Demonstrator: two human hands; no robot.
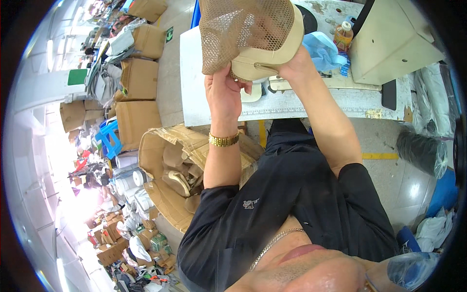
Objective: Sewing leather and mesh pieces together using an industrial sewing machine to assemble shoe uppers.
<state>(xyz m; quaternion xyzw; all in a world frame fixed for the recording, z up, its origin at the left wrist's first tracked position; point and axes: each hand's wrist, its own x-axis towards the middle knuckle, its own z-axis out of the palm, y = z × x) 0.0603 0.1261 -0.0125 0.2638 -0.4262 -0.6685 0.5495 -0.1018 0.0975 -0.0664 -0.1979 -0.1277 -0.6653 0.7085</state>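
Observation:
A brown mesh cap (pixel 253 27) with a smooth beige band is held up over the near edge of the white table. My left hand (pixel 224 95) pinches the lower left of the cap, where the mesh meets the band. My right hand (pixel 296 65) grips the band at the lower right; some of its fingers are hidden behind the cap. A short slit or seam shows in the band between my hands. A light blue cloth or bag (pixel 322 51) lies just right of my right hand.
The white table (pixel 204 104) bears a sewing machine (pixel 391 46) and a bottle (pixel 343 35) on the right. An open cardboard box (pixel 160 197) holding brown caps (pixel 176 182) stands left of my body. Several cartons (pixel 138 124) line the left side. A wrapped black roll (pixel 421 153) lies at right.

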